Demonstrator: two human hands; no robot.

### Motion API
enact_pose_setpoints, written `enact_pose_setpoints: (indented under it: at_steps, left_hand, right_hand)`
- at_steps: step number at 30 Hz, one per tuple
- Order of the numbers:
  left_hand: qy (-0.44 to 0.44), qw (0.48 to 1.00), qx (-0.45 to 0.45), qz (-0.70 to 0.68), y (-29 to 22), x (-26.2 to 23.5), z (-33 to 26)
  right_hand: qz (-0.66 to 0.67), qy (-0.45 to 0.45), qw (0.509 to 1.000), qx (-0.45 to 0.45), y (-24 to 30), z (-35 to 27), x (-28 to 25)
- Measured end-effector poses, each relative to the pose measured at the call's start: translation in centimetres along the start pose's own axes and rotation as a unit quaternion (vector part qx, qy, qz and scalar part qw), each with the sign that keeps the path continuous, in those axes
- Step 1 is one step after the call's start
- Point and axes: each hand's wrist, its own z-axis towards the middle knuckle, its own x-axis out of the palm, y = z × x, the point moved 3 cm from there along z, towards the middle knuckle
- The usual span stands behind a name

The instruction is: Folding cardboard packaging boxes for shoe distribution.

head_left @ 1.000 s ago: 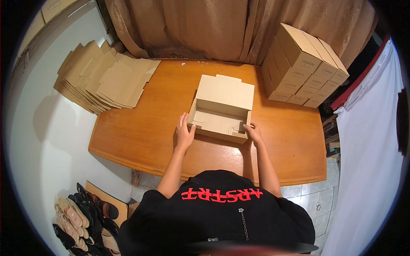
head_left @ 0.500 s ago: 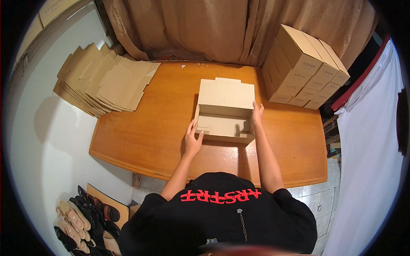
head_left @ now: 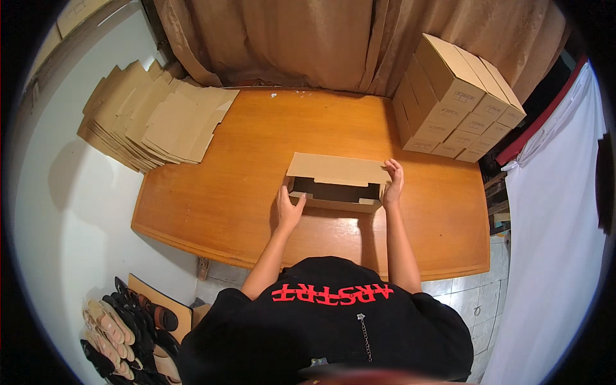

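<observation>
A brown cardboard box (head_left: pixel 343 206) sits near the middle of the wooden table, its long side toward me. Its hinged lid (head_left: pixel 337 167) is tilted forward over the opening, leaving a dark gap along the front. At the left front corner, my left hand (head_left: pixel 289 208) grips the box, thumb on the front and fingers along the side wall. My right hand (head_left: pixel 393 185) is at the right end, with bent fingers against the lid's edge and the palm beside the side wall. The box's inside is mostly hidden by the lid.
Flat cardboard blanks (head_left: pixel 154 119) lie stacked at the table's far left. Closed cardboard boxes (head_left: pixel 449 102) are piled at the far right. A brown curtain (head_left: pixel 289 45) hangs behind the wooden table (head_left: pixel 212 199). Shoes (head_left: pixel 128 327) stand low at the left; white cloth (head_left: pixel 552 212) hangs at right.
The lid has swung from standing open at the back to leaning over the opening. My right hand has moved slightly with its edge; my left hand has stayed at the left corner.
</observation>
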Motion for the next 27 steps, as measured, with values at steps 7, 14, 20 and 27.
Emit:
enact_pose_setpoints:
  at_steps: [7, 14, 20, 27]
  left_hand:
    - [-0.011, 0.996, 0.058, -0.06, -2.2, 0.7, -1.0]
    - [-0.065, 0.977, 0.097, -0.18, -3.6, 0.6, -0.9]
    - [-0.099, 0.985, 0.12, -0.08, -3.8, 1.0, 0.1]
    - [-0.111, 0.988, 0.097, -0.054, -2.8, 1.9, 0.2]
  right_hand:
    - [-0.151, 0.002, 0.988, 0.011, 1.6, -4.9, -1.3]
    - [-0.311, 0.041, 0.947, -0.068, 3.1, -7.0, 0.1]
    - [-0.384, 0.015, 0.917, -0.11, 2.6, -7.6, 1.1]
    - [-0.422, -0.022, 0.902, -0.09, 1.5, -7.9, 1.8]
